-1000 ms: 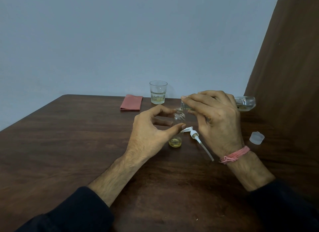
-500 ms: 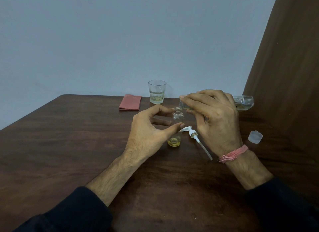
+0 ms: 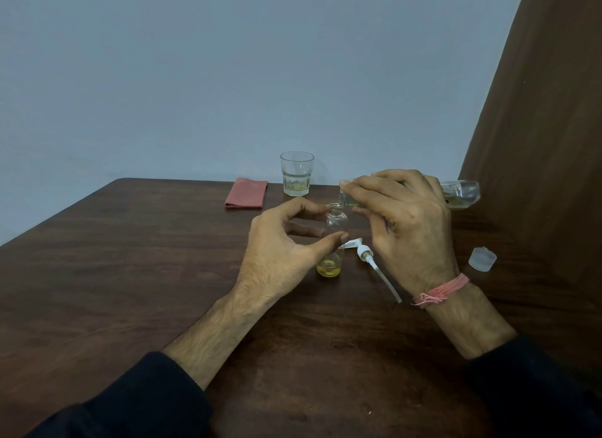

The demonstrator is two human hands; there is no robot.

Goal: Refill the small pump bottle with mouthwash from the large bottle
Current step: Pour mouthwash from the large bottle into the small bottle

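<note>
Pouring is under way over the dark wooden table (image 3: 136,274), whose far edge runs against the wall at twelve o'clock, with a brown panel close by at three o'clock. Room on that side is judged tight: the base of the large bottle (image 3: 461,194) points toward the panel. Open tabletop is seen from seven to ten o'clock, where anything could be shifted freely.

The large bottle is held nearly level, its body gripped by the curled fingers of the right hand (image 3: 404,222), and its mouth is brought just above the neck of the small pump bottle (image 3: 334,238). The neck is narrow, so a spill is judged the main risk: a slight extra tilt would probably send mouthwash down the outside. Whether a stream is running cannot be told.

The small bottle stands upright at the centre, pinched between thumb and fingers of the left hand (image 3: 286,245), with only a shallow yellow pool at its bottom; much filling is judged to remain. It is light and tall, so tipping is likely if the pinch is loosened.

A drinking glass (image 3: 296,174) and a folded red cloth (image 3: 246,193) sit at eleven o'clock, apart from the work. The pump head (image 3: 368,258) lies on its side just beside the small bottle at four o'clock, its tube easily knocked by the right wrist. A translucent cap (image 3: 482,259) rests at three o'clock.
</note>
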